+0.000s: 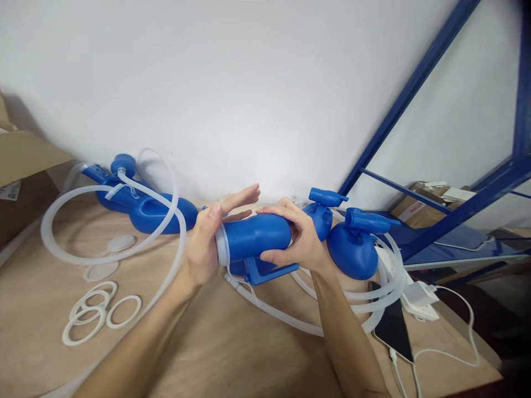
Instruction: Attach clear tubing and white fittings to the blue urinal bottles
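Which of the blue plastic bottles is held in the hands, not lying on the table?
The middle blue plastic bottle: the left hand presses on its white-ringed end and the right hand grips its body. The other blue bottles lie untouched at the left and right.

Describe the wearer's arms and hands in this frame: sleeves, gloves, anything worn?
Both forearms are bare as far as the frame shows: no sleeves in view. The left hand and right hand are ungloved. No watch, wristband or ring shows on either; no markings or cables on the arms. Fingernails look short and plain.
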`<state>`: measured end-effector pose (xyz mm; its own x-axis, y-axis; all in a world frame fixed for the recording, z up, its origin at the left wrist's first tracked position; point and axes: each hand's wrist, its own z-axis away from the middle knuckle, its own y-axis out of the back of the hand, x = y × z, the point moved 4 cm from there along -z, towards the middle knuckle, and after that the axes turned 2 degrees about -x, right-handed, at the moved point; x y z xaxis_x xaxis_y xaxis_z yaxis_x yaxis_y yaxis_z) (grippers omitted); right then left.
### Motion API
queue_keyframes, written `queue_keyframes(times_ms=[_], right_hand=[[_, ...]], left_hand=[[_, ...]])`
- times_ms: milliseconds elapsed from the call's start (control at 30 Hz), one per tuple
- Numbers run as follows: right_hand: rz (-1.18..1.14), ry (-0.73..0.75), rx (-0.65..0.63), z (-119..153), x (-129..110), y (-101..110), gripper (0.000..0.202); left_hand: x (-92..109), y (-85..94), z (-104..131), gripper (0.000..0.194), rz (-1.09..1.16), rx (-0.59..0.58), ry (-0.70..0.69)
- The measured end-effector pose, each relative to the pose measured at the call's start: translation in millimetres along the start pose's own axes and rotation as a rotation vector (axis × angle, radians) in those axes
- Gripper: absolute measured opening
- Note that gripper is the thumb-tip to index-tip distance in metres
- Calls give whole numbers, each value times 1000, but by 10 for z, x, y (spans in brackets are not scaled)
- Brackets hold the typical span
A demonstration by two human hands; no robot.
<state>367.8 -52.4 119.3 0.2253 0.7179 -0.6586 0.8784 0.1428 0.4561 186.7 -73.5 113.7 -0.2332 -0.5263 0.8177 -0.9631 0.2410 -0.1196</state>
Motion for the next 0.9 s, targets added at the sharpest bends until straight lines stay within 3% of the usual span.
queue_keyframes(times_ms=[100,233,300,400,467,567,667,767,900], right_hand=[[-108,-156,-22,-29,86,-22,64],[-445,-313,-81,-57,334,-98,70],[-539,-331,-95,-71,463,-156,79],[-548,-382,-99,-84,598,-246,81],[-477,-393,7,-89,609,-227,75],[-221,-165,183,-80,400,-84,67],[69,55,54,-36,111,-47,54],[175,15,-56,-1,22,-67,38],[80,-74,-125,-11,93,-130,26]], left_hand=[[-46,106,-73,65,-30,-40,-33],[-16,190,-142,65,-246,-320,-206],[11,219,-153,60,-425,-400,-241],[40,297,-180,38,-496,-364,-228],[36,366,-203,27,-481,-301,-206],[12,473,-234,27,-541,-195,-179],[9,526,-248,29,-620,-152,-173],[37,505,-243,29,-668,-164,-196],[86,396,-202,33,-760,-224,-204]])
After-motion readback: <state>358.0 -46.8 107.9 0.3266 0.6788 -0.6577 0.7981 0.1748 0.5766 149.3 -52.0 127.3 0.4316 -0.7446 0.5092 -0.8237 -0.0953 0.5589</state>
